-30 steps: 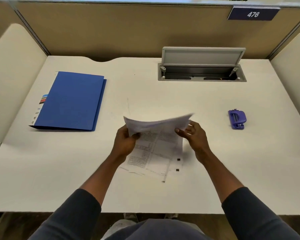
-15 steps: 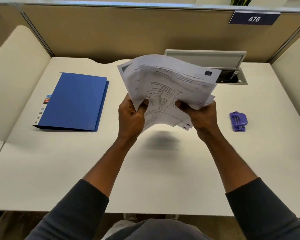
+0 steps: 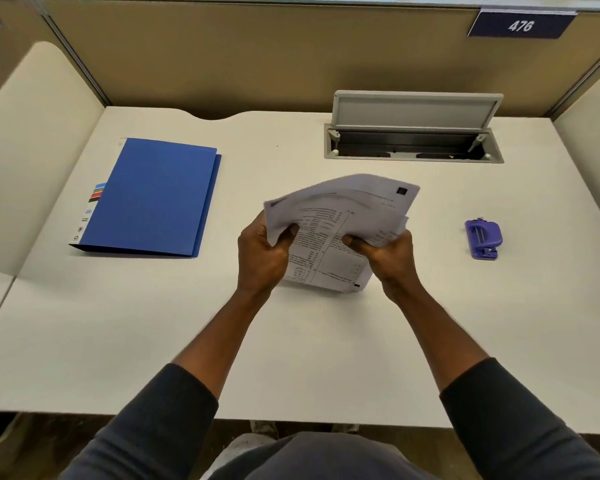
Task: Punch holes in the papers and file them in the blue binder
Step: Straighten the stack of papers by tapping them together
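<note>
Down come the papers (image 3: 340, 233) from where we saw them raised, our left hand (image 3: 262, 256) and right hand (image 3: 390, 252) gripping their curled, seemingly blurred edges above the desk (image 3: 291, 358), between closed blue binder (image 3: 156, 197) and purple hole punch (image 3: 484, 237).

Both arms reach forward, forearms bare and angling in toward each other, with dark sleeves (image 3: 153, 420) ending near the elbows. The left hand (image 3: 262, 258) and right hand (image 3: 392, 258) sit level and near each other, backs to the camera, wrists roughly straight. Each grips the papers (image 3: 343, 209), thumb curled over the near face and fingers hidden behind: the left hand at the left edge, the right hand at the right.
</note>
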The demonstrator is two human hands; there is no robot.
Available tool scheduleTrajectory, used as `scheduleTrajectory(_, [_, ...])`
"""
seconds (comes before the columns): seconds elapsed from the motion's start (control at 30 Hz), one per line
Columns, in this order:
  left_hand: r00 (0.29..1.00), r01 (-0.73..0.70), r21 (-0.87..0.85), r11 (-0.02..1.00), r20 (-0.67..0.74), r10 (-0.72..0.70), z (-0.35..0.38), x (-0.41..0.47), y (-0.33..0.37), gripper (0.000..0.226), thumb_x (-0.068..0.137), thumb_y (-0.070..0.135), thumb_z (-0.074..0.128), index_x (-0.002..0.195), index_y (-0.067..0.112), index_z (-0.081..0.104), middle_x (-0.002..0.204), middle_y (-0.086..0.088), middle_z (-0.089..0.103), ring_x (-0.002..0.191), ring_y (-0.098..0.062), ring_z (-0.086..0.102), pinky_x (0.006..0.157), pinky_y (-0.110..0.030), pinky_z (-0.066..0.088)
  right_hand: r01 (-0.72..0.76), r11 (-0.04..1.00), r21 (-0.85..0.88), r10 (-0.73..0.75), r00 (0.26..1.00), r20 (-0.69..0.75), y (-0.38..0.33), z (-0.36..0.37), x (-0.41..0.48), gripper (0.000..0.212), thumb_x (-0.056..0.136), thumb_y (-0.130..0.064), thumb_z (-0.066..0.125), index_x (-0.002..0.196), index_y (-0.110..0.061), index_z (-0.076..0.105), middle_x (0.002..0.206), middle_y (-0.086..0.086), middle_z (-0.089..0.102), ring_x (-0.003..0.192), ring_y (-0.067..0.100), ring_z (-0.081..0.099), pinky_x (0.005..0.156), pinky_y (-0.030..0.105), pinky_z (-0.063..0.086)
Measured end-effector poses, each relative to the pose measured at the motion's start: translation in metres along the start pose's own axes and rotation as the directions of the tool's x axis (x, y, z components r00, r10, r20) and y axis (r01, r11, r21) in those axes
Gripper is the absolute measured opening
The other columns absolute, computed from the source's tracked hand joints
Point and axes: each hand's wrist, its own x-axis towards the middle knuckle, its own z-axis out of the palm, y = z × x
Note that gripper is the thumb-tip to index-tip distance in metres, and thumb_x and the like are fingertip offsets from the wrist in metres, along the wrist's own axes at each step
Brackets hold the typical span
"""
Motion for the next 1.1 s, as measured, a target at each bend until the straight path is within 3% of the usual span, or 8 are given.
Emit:
scheduleTrajectory(0.2, [0.989, -0.090, -0.021, 0.996, -0.119, 0.087, 0.001, 0.012, 0.028, 0.034, 0.102, 0.025, 0.070, 0.130, 0.004, 0.068, 0.114, -0.005, 0.075, 0.107, -0.011, 0.071, 0.091, -0.030, 0.065, 0.149, 0.988, 0.038, -0.148, 0.989, -0.023, -0.040, 0.006, 0.015, 0.048, 0.077, -0.017, 0.092, 0.109, -0.049, 0.077, 0.109, -0.014, 0.080, 0.102, 0.012, 0.076, 0.079, 0.029, 0.064])
scheduleTrajectory(0.3, [0.992, -0.075, -0.070, 0.995, -0.108, 0.068, 0.005, 0.012, 0.037, 0.034, 0.105, 0.024, 0.064, 0.134, 0.005, 0.064, 0.119, -0.006, 0.072, 0.111, -0.019, 0.070, 0.094, -0.036, 0.064, 0.171, 0.985, 0.010, -0.171, 0.985, 0.002, -0.050, 0.003, 0.022, 0.048, 0.079, -0.021, 0.091, 0.107, -0.056, 0.075, 0.104, -0.021, 0.079, 0.100, 0.009, 0.076, 0.079, 0.031, 0.065])
scheduleTrajectory(0.53, [0.998, -0.001, -0.159, 0.987, -0.064, -0.009, 0.012, 0.004, 0.031, 0.035, 0.111, 0.021, 0.054, 0.142, 0.005, 0.056, 0.125, -0.014, 0.070, 0.121, -0.031, 0.067, 0.097, -0.051, 0.063, 0.137, 0.991, -0.003, -0.137, 0.990, -0.018, -0.037, 0.000, 0.022, 0.043, 0.075, -0.023, 0.093, 0.104, -0.051, 0.078, 0.104, -0.015, 0.081, 0.098, 0.017, 0.077, 0.082, 0.037, 0.066])
scheduleTrajectory(0.7, [0.998, -0.015, -0.090, 0.996, -0.061, 0.009, 0.014, -0.002, 0.020, 0.037, 0.106, 0.027, 0.062, 0.140, 0.013, 0.057, 0.123, -0.006, 0.071, 0.117, -0.025, 0.070, 0.093, -0.041, 0.065, 0.036, 0.999, -0.008, -0.037, 0.996, -0.085, -0.017, 0.001, 0.016, 0.025, 0.075, -0.032, 0.092, 0.096, -0.043, 0.083, 0.105, -0.011, 0.082, 0.093, 0.016, 0.078, 0.080, 0.037, 0.067])
scheduleTrajectory(0.77, [0.998, -0.028, -0.053, 0.998, -0.056, 0.025, 0.015, -0.003, 0.016, 0.043, 0.101, 0.031, 0.071, 0.139, 0.016, 0.058, 0.122, -0.001, 0.071, 0.112, -0.019, 0.072, 0.089, -0.031, 0.066, 0.005, 1.000, -0.019, -0.007, 0.997, -0.078, -0.012, 0.003, 0.012, 0.029, 0.075, -0.037, 0.091, 0.102, -0.038, 0.081, 0.106, -0.012, 0.081, 0.092, 0.015, 0.078, 0.076, 0.033, 0.066])
scheduleTrajectory(0.87, [0.999, -0.049, -0.013, 0.999, -0.009, 0.049, 0.015, -0.006, 0.004, 0.046, 0.096, 0.026, 0.077, 0.137, 0.013, 0.061, 0.124, -0.001, 0.073, 0.110, -0.018, 0.072, 0.084, -0.022, 0.064, -0.015, 0.999, -0.032, 0.012, 0.997, -0.074, -0.001, 0.002, 0.010, 0.036, 0.077, -0.029, 0.093, 0.110, -0.025, 0.081, 0.108, -0.008, 0.082, 0.091, 0.019, 0.079, 0.073, 0.032, 0.066])
scheduleTrajectory(1.0, [0.999, -0.034, 0.025, 0.999, -0.006, 0.034, 0.015, -0.008, -0.005, 0.040, 0.099, 0.014, 0.073, 0.137, 0.006, 0.064, 0.125, -0.008, 0.073, 0.113, -0.022, 0.071, 0.090, -0.030, 0.065, -0.037, 0.999, -0.006, 0.037, 0.997, -0.075, 0.004, 0.003, 0.006, 0.026, 0.077, -0.015, 0.093, 0.096, -0.030, 0.083, 0.102, -0.008, 0.082, 0.089, 0.013, 0.078, 0.070, 0.023, 0.062])
scheduleTrajectory(1.1, [0.999, -0.022, 0.004, 1.000, -0.039, 0.022, 0.014, -0.007, -0.003, 0.035, 0.100, 0.013, 0.071, 0.134, 0.007, 0.066, 0.122, -0.004, 0.074, 0.110, -0.022, 0.071, 0.091, -0.027, 0.062, -0.021, 1.000, 0.007, 0.022, 0.996, -0.090, 0.000, 0.004, 0.007, 0.024, 0.077, -0.015, 0.093, 0.089, -0.034, 0.084, 0.099, -0.008, 0.082, 0.087, 0.010, 0.078, 0.071, 0.023, 0.061])
